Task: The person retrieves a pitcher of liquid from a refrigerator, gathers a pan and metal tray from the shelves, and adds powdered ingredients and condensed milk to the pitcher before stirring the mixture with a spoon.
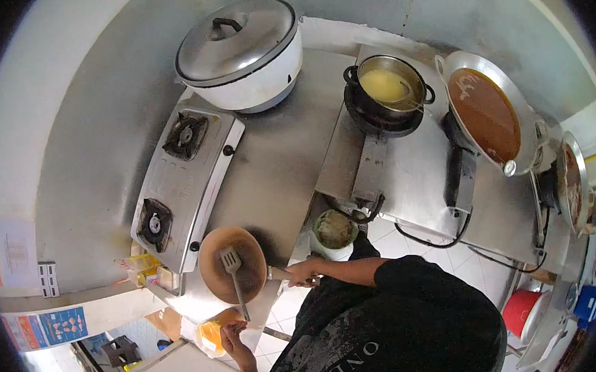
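A deep frying pan (215, 283) with a brown inside sits at the near end of the counter, by the gas stove. My right hand (305, 272) is closed round its pale handle. A slotted spatula (231, 261) lies in the pan, its handle leaning out over the rim. Close to the end of that handle is my left hand (236, 342), its fingers bunched together; what they hold, if anything, is too small to make out. Behind the left hand shows an orange-yellow item (212, 336), seemingly in clear plastic.
A two-burner gas stove (188, 183) and a large lidded rice cooker (241, 58) stand along the wall. Farther right are a pot of yellowish liquid (384, 86) and a big wok of brown sauce (484, 114). A green-rimmed bucket (335, 229) stands lower down.
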{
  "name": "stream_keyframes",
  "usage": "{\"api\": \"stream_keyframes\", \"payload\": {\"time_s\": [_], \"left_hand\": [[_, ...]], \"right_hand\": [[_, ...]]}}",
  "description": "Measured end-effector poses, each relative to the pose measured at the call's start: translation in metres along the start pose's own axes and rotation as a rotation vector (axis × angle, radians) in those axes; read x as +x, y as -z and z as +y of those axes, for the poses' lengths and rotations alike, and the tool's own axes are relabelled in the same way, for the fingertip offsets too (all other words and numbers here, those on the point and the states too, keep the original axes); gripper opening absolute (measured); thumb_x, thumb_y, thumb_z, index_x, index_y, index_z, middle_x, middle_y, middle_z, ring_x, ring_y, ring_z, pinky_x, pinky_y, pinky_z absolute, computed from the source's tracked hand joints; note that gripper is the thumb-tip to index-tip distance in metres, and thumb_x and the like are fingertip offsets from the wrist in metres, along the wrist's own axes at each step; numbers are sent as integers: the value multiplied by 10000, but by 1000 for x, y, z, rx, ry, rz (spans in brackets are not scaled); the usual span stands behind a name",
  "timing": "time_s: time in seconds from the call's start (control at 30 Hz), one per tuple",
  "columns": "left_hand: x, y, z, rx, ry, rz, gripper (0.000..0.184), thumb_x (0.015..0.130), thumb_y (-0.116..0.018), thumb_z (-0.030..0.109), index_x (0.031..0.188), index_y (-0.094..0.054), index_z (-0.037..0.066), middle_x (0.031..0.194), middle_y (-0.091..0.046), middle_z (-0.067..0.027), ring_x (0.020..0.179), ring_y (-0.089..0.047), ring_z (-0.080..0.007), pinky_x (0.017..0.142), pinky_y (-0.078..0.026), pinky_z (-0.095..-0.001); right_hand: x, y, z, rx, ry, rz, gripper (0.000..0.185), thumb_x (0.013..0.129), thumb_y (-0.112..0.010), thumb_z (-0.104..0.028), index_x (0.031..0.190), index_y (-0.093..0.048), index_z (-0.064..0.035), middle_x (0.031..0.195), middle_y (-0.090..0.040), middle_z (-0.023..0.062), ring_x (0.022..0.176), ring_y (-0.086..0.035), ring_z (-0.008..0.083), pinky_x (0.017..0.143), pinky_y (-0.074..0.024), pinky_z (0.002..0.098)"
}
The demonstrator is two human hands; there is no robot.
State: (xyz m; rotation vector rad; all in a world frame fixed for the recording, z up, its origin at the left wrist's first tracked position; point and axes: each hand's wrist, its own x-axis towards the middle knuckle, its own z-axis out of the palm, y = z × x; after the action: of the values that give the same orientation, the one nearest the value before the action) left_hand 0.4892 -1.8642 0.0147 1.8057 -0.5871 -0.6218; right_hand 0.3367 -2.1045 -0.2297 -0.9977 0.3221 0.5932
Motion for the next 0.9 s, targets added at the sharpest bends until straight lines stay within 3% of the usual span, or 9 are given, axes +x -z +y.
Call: {"api": "stream_keyframes", "payload": {"time_s": [0.1, 0.23, 0.27, 0.3, 0.37, 0.43, 0.5, 0.6, 0.9], "left_hand": [[-1, -43, 9, -65, -5, 52, 396, 1125, -403, 356, 1048, -593, 16, 972, -676, -122, 882, -667, -208, 841, -542, -353], [17, -126, 34, -106, 3, 23, 406, 1123, -403, 368, 1058, -588, 13, 958, -662, -109, 891, -661, -213, 838, -541, -359], [25, -152, 34, -144, -13, 30, 401, 1121, -411, 356, 1030, -599, 13, 939, -647, -95, 904, -651, -205, 843, -534, -354], [37, -175, 37, -129, 8, -40, 399, 1120, -417, 349, 1026, -607, 11, 941, -650, -93, 906, -650, -201, 844, -532, -351], [66, -220, 45, -101, 43, -170, 394, 1118, -427, 335, 1016, -622, 8, 944, -655, -91, 909, -646, -194, 846, -527, -345], [105, -269, 56, -78, 67, -292, 390, 1117, -438, 320, 1007, -638, 4, 947, -661, -89, 912, -643, -186, 848, -522, -339], [148, -333, 74, 137, -70, -391, 364, 1110, -461, 290, 1054, -660, -9, 989, -693, -95, 915, -647, -175, 838, -521, -332], [214, -444, 112, 102, -218, -550, 313, 1091, -515, 272, 1141, -679, 10, 1043, -715, -90, 944, -659, -158, 836, -520, -309], [326, -647, 157, -53, 243, -753, 434, 1064, -533, 421, 1355, -601, 106, 1178, -689, -32, 1095, -640, -195, 896, -506, -385]], "right_hand": [[29, 8, 18, -415, -42, 189, 352, 994, -607, -346, 1002, -577, 5, 676, -614, 118, 550, -643, 252, 445, -563, 442], [25, 37, 40, -857, 370, 177, 430, 940, -613, -331, 1106, -628, 66, 880, -696, 213, 704, -701, 338, 615, -572, 485], [-50, 38, -10, -771, 142, 78, 553, 948, -656, -407, 1319, -577, -4, 1150, -683, 247, 1092, -649, 366, 939, -484, 499], [-67, 48, -2, -867, 211, 169, 486, 959, -644, -394, 1266, -636, -17, 1153, -692, 222, 1070, -658, 370, 932, -500, 485], [-124, 79, 20, -650, 683, 478, 425, 993, -614, -339, 1269, -645, -18, 1085, -712, 180, 955, -685, 325, 854, -542, 450], [-233, 98, 4, -11, 642, 646, 391, 1026, -587, -305, 1302, -639, -32, 1016, -718, 115, 828, -671, 232, 759, -563, 389], [-307, 117, 11, 488, 646, 1311, 260, 1043, -593, -247, 1165, -663, -29, 885, -673, 67, 704, -610, 140, 649, -544, 329], [-390, 172, 12, 1017, 1273, 1880, 193, 1015, -636, -201, 1079, -660, -20, 862, -656, 58, 708, -634, 165, 636, -552, 349], [-479, 285, -3, 1115, 1435, 1796, 220, 961, -734, -136, 1129, -693, 1, 989, -703, 57, 815, -664, 164, 703, -555, 317]]}}
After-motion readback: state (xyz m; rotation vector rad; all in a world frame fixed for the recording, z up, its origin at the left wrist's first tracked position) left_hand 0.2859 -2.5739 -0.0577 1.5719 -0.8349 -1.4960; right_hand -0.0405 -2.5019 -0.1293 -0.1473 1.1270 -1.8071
